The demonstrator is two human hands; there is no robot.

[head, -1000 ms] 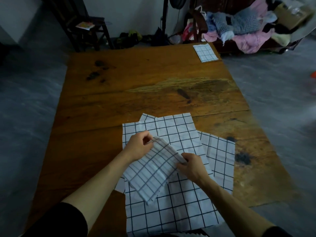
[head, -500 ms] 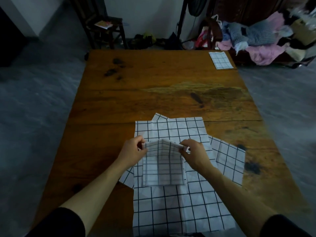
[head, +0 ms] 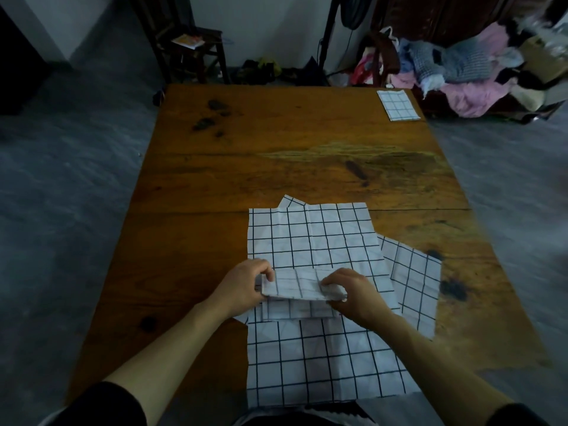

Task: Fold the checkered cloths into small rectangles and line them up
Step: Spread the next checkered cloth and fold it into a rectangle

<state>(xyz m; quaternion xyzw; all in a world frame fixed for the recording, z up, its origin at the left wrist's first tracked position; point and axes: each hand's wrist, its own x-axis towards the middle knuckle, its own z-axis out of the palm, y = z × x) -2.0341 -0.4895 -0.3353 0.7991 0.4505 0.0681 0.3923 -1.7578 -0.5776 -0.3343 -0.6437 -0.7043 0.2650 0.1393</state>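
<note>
Both hands hold a partly folded checkered cloth (head: 299,287) over the near middle of the wooden worktop (head: 276,142). The left hand (head: 242,285) pinches its left end, thumb on top and fingers curled underneath; the right hand (head: 353,295) pinches the right end in the same way. The upper half of this cloth is doubled over towards the person, and a lower layer shows just beneath it.

Under the hands lies a large unfolded checkered cloth (head: 319,361), spread flat and reaching to the near edge. Another unfolded cloth (head: 412,284) pokes out from below it on the right, and a corner of a further layer (head: 290,202) shows at the far left of the pile.

At the far right corner of the worktop, well apart from the pile, sits a small folded rectangle of cloth (head: 398,105). Dark stains mark the wood at far left and near right.

Beyond the worktop stand a dark wooden chair (head: 196,53) with something flat on its seat, and on the right a heap of clothes (head: 467,72).
</note>
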